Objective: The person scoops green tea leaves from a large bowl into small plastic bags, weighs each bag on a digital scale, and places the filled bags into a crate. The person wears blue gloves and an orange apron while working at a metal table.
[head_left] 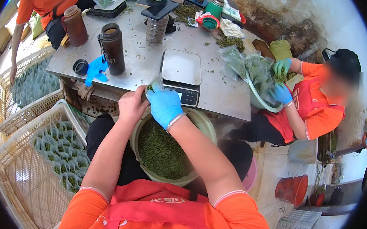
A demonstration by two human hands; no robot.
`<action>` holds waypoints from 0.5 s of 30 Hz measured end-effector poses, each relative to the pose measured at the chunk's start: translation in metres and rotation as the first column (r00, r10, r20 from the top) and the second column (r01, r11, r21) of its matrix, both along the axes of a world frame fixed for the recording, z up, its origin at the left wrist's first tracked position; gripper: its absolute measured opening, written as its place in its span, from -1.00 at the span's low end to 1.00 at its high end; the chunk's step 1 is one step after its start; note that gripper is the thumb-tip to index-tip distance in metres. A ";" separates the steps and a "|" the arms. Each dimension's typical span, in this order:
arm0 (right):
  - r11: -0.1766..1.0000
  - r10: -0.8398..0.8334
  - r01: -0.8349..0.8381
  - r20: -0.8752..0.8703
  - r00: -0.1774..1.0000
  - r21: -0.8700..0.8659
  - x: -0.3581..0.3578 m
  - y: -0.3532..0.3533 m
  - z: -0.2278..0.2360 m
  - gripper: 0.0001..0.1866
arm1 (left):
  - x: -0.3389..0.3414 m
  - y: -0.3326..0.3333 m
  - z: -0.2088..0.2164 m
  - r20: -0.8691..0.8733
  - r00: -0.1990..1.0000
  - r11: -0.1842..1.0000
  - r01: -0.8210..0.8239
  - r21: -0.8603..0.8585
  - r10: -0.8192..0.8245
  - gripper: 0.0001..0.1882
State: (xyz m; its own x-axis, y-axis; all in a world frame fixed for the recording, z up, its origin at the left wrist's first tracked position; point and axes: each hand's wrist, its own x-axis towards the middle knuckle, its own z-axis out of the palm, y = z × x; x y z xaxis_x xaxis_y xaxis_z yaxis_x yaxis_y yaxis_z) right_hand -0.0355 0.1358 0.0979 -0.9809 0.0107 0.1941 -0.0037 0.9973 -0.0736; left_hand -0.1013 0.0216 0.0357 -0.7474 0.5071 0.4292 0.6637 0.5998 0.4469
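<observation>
At the table's near edge, my bare left hand [132, 104] pinches a small clear plastic bag [156, 85] with some green bits in it. My right hand [165, 107], in a blue glove, closes against the same bag from the other side; its fingertips are partly hidden. Below both hands, a pale round tub [208, 128] between my legs holds a heap of small green plant bits [163, 149]. Just beyond my hands, a digital scale [181, 67] with a bare square plate lies on the metal table [225, 98].
Beside me on the left stand plastic crates [13, 165] with rows of filled bags [62, 150]. A dark bottle [113, 51], a blue glove [95, 69] and a phone [160, 9] are on the table. At right, a co-worker [318, 97] handles green bits over another tub [260, 99]; another person [50, 0] sits far left.
</observation>
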 end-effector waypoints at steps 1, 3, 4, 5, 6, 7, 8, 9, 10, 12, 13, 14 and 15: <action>1.000 0.008 -0.008 0.014 1.000 -0.012 -0.003 -0.001 -0.001 -0.85 | 0.000 -0.002 0.005 -0.088 0.995 0.997 0.056 0.046 -0.052 -0.46; 0.998 0.060 -0.060 0.110 0.992 -0.004 -0.002 0.003 0.005 -0.84 | -0.004 0.002 0.007 -0.222 0.973 0.981 0.107 0.159 -0.070 -0.45; 0.997 0.071 -0.069 0.056 0.996 -0.029 0.003 -0.001 0.012 -0.83 | -0.005 0.001 0.008 -0.286 0.956 0.969 0.131 0.208 -0.067 -0.45; 0.996 0.078 -0.078 0.000 0.997 -0.048 0.010 -0.005 0.017 -0.83 | 0.002 0.001 0.012 -0.114 0.993 0.980 0.061 0.187 -0.041 -0.43; 0.994 0.085 -0.088 -0.055 0.995 -0.067 0.014 -0.008 0.022 -0.82 | 0.003 0.000 0.013 -0.033 0.998 0.986 0.049 0.158 -0.045 -0.42; 0.995 0.079 -0.079 0.001 0.997 -0.064 0.017 -0.009 0.027 -0.79 | 0.006 -0.001 0.016 0.052 0.998 0.991 0.035 0.126 -0.042 -0.41; 0.996 0.057 -0.054 0.050 0.997 -0.070 0.015 -0.005 0.017 -0.78 | 0.008 0.001 0.016 0.134 0.990 0.995 0.035 0.097 -0.048 -0.41; 0.997 0.036 -0.029 0.098 0.995 -0.076 0.010 0.002 -0.003 -0.78 | 0.007 0.002 0.012 0.041 0.997 0.996 0.059 0.067 -0.062 -0.42; 0.996 0.022 -0.010 0.144 0.989 -0.085 0.007 0.003 -0.004 -0.77 | 0.008 0.003 0.012 0.008 0.997 0.994 0.079 0.081 -0.080 -0.43; 0.980 0.057 -0.030 0.127 0.990 -0.199 0.009 0.008 -0.001 -0.80 | 0.010 0.005 0.016 -0.058 0.992 0.987 0.121 0.108 -0.115 -0.44; 0.960 0.110 -0.075 0.117 0.987 -0.270 0.013 0.012 0.005 -0.79 | 0.009 0.003 0.017 -0.105 0.988 0.984 0.129 0.126 -0.116 -0.46; 0.936 0.160 -0.119 0.098 0.982 -0.331 0.016 0.019 0.010 -0.79 | 0.008 0.002 0.015 -0.047 0.996 0.989 0.075 0.127 -0.069 -0.48; 0.796 0.242 -0.324 -0.221 0.945 -0.512 0.022 0.027 0.011 -0.69 | 0.007 0.001 0.013 0.011 1.000 0.992 0.021 0.125 -0.023 -0.49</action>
State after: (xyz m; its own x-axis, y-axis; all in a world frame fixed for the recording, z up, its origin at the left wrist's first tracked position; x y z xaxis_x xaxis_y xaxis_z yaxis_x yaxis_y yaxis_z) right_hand -0.0136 0.1630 0.1090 -0.9200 -0.1212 0.3727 -0.3304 0.7516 -0.5709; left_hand -0.0940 0.0224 0.0492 -0.7424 0.4665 0.4808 0.6699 0.5245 0.5255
